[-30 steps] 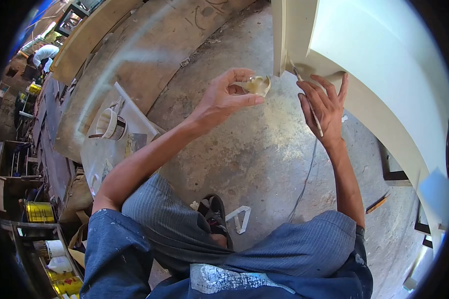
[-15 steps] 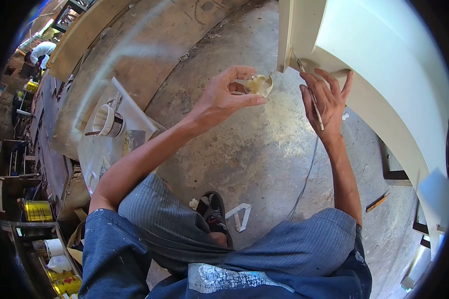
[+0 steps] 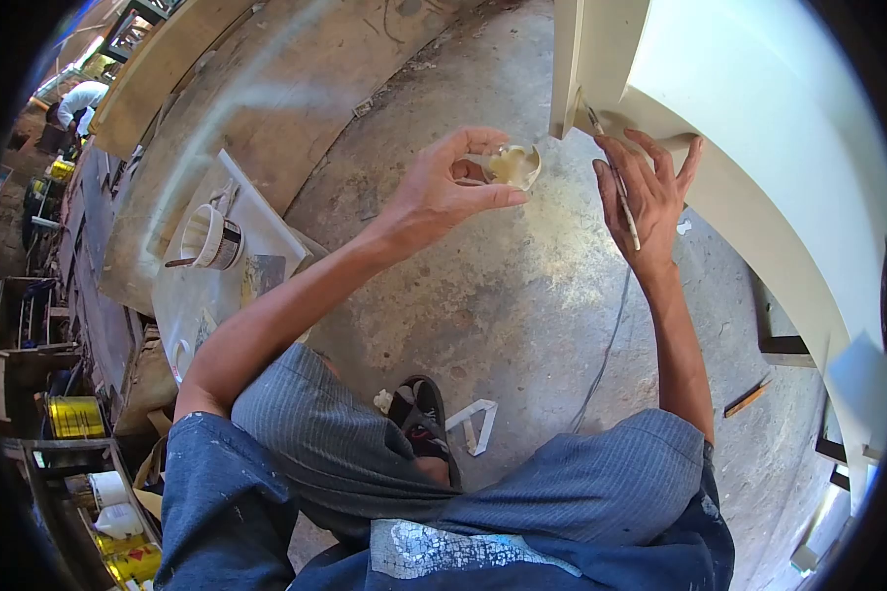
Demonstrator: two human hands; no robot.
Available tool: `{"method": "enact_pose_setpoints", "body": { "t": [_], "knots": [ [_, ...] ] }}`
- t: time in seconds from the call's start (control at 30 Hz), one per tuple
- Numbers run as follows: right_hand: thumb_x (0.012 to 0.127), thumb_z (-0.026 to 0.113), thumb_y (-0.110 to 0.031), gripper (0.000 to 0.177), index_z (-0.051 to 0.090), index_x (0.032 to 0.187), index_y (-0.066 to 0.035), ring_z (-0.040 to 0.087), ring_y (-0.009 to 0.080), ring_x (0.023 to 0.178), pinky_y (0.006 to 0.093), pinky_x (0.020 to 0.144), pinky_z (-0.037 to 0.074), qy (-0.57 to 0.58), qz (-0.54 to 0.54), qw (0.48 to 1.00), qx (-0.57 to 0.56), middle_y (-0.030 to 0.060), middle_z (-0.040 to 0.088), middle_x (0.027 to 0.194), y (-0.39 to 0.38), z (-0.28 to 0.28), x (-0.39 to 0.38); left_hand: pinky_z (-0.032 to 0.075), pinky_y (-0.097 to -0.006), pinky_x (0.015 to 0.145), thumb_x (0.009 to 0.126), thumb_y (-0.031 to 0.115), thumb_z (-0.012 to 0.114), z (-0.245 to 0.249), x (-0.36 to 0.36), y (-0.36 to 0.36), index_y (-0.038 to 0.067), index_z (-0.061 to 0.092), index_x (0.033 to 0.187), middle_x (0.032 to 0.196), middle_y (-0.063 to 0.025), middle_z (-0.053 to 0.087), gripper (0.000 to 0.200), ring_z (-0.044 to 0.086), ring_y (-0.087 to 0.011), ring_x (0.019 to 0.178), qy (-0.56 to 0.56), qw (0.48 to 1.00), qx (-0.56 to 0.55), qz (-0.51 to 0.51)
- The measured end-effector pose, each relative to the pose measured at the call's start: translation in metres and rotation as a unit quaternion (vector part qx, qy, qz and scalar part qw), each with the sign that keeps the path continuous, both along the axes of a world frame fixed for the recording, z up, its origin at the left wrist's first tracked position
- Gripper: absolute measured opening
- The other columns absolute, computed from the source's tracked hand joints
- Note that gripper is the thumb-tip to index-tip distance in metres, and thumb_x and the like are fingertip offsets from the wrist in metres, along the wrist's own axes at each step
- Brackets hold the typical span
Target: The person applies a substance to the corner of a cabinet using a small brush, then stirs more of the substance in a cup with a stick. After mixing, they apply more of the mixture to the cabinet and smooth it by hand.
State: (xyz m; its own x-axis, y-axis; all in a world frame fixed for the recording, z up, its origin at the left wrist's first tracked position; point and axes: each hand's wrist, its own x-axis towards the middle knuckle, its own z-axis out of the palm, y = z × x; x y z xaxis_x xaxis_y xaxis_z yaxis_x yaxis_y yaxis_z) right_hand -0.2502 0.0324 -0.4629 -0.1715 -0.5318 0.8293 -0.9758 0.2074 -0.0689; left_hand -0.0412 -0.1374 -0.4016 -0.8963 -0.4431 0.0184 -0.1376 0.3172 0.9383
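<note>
My left hand point(image 3: 456, 179) holds a small cup point(image 3: 515, 167) with pale cream paint in it, thumb and fingers curved round its left side. A thin paintbrush point(image 3: 625, 202) is gripped in my right hand point(image 3: 643, 197), its bristle end pointing up and away from me. The brush tip is at the inner corner of a cream-coloured piece of furniture point(image 3: 601, 59), close to or touching it. My outer right fingers are spread near the edge of the curved panel point(image 3: 759, 207).
At left, a white tub point(image 3: 210, 239) with a stick stands on a paint-marked board point(image 3: 182, 295). White angled scrap point(image 3: 473, 426) lies by my foot. A cable crosses the concrete floor point(image 3: 522, 335). Far back left, a person point(image 3: 84, 98) bends over.
The brush tip and my right hand have shifted very slightly. My left hand keeps the cup in nearly the same spot.
</note>
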Motion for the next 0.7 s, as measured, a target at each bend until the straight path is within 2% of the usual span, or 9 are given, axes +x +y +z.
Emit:
{"method": "enact_pose_setpoints", "body": {
  "t": [0.7],
  "knots": [
    [0.092, 0.077, -0.015, 0.028, 0.076, 0.120, -0.016, 0.063, 0.0211, 0.122, 0.0689, 0.127, 0.010, -0.004, 0.011, 1.000, 0.001, -0.0035, 0.078, 0.101, 0.0013, -0.0012, -0.0019, 0.056, -0.0305, 0.094, 0.087, 0.022, 0.088, -0.0050, 0.0012, -0.0017, 0.003, 0.056, 0.141, 0.132, -0.0100, 0.064, 0.065, 0.068, -0.0166, 0.109, 0.001, 1.000, -0.005, 0.001]
  ]
}}
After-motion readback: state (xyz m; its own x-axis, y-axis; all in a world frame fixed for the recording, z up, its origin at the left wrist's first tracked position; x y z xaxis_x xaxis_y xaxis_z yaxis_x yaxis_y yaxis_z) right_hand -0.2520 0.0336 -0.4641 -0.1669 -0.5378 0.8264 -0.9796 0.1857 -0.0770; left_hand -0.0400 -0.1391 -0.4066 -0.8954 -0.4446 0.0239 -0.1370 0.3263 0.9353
